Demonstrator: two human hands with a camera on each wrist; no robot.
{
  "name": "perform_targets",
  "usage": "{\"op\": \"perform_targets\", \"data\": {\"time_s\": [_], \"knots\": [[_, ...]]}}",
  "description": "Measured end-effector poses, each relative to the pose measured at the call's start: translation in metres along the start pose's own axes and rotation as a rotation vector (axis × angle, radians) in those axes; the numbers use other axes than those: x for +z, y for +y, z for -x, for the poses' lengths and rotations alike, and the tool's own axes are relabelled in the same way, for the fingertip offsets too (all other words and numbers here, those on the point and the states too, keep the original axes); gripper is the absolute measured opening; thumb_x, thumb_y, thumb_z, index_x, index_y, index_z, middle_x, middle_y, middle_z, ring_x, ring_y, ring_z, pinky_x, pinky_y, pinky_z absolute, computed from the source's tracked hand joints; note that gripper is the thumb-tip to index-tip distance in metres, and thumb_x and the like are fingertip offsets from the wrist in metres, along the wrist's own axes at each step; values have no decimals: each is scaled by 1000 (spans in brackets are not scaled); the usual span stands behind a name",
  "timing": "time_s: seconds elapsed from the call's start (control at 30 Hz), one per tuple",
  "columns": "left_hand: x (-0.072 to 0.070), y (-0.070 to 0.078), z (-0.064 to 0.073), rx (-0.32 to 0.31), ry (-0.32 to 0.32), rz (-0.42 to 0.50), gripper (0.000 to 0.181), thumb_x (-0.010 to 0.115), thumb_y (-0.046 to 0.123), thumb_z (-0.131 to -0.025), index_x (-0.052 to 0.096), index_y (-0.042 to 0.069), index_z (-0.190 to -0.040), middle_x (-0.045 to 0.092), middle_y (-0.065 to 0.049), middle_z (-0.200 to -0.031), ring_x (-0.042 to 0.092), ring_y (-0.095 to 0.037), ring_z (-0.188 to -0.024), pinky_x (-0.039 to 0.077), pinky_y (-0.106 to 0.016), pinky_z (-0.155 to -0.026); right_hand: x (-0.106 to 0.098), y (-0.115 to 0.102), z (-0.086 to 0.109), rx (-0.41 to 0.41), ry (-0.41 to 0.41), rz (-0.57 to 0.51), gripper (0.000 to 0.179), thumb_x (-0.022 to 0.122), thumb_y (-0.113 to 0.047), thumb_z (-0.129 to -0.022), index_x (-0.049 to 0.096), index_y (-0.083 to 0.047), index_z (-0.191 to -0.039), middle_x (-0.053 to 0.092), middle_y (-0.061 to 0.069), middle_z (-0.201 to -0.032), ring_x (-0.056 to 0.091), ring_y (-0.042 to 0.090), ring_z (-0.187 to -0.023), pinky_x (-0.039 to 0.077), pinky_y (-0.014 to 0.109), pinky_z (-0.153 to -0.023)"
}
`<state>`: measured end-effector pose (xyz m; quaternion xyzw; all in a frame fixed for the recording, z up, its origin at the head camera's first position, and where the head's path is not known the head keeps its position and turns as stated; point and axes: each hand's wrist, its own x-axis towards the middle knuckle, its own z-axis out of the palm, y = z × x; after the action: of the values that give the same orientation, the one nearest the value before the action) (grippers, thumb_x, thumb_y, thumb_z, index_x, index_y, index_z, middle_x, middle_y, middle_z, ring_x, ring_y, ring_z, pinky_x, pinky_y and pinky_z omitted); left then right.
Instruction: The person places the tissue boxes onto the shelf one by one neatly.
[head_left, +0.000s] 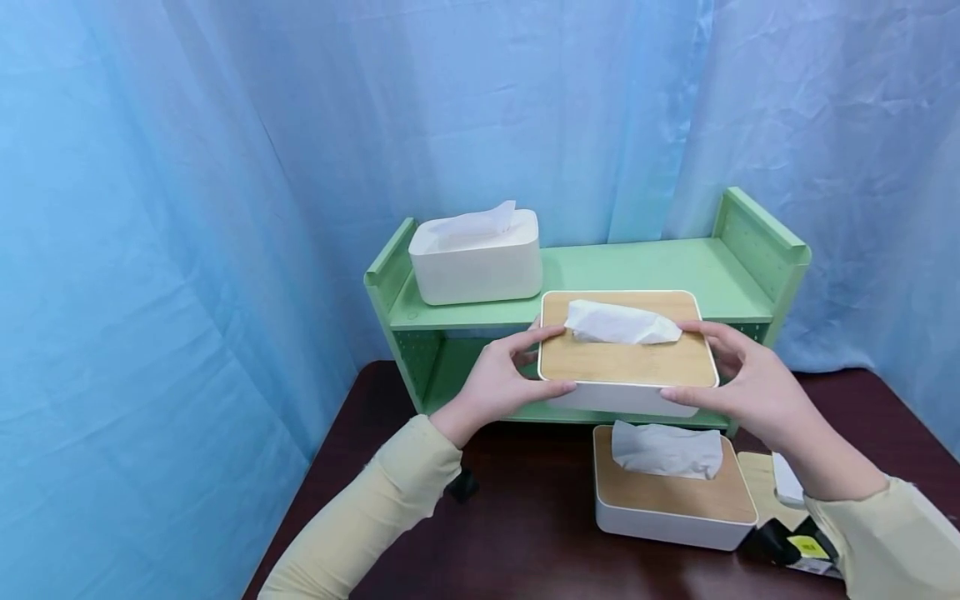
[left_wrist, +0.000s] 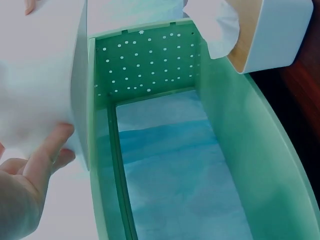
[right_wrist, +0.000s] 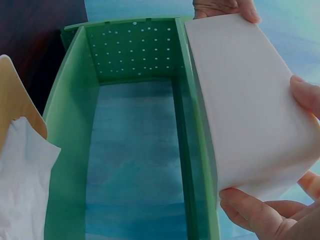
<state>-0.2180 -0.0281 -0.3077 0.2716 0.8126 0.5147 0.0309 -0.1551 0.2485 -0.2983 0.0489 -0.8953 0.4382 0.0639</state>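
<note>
1. The left hand (head_left: 506, 371) grips one end of the wood-top box (head_left: 626, 364). Its thumb presses the near side, one finger lies on the top edge, and other fingers bend under the box.

2. The right hand (head_left: 742, 379) grips the other end the same way. Both hands are spread wide, with the box between thumb and fingers.

3. The head view shows the box's wood top and its white tissue (head_left: 622, 323). The two wrist views show a big, plain white face instead, with fingertips (right_wrist: 245, 202) pressing on it.

4. The box is held up at the front of the green shelf (head_left: 630, 258), near the top board. I cannot tell if it touches the shelf. Its wood top faces up. Its long way runs from left to right, along the shelf, and the tissue lies the long way too.

5. Below it, a second wood-top box (head_left: 678, 500) sits on the dark table (head_left: 525, 533), in front of the shelf. It has a tissue poking out too.

6. A white box (head_left: 480, 271) stands on the left part of the top board. Only the head view shows it.

7. The wrist views look through the shelf's lower space. They show rows of little holes in an end wall (left_wrist: 150, 60) much better than the head view.

8. Blue curtains (head_left: 487, 125) hang behind everything.
</note>
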Motion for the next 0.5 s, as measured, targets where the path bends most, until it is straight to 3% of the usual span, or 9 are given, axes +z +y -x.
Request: {"op": "perform_targets", "data": {"time_s": [0.1, 0.37, 0.5], "knots": [[-1, 2, -3, -3, 5, -5, 63, 80, 23, -76, 55, 23, -134, 29, -7, -154, 52, -28, -123, 55, -25, -79, -3, -2, -2, 1, 3, 9, 84, 80, -33, -76, 36, -16, -145, 48, 18, -140, 51, 20, -115, 41, 12, -73], [-2, 3, -9, -1, 10, 14, 63, 80, 21, -77, 55, 23, -135, 31, -5, -154, 53, -30, -123, 55, -26, -79, -8, -4, -9, -16, 0, 12, 84, 80, -32, -76, 35, -16, -145, 47, 19, -140, 48, 28, -117, 43, 16, -72], [0, 2, -16, 8, 25, 24, 63, 80, 21, -76, 55, 22, -134, 32, -2, -153, 52, -28, -124, 53, -31, -86, -12, -2, -16, -28, 3, -2, 82, 79, -29, -77, 35, -17, -145, 46, 19, -139, 46, 30, -117, 45, 16, -69]]}}
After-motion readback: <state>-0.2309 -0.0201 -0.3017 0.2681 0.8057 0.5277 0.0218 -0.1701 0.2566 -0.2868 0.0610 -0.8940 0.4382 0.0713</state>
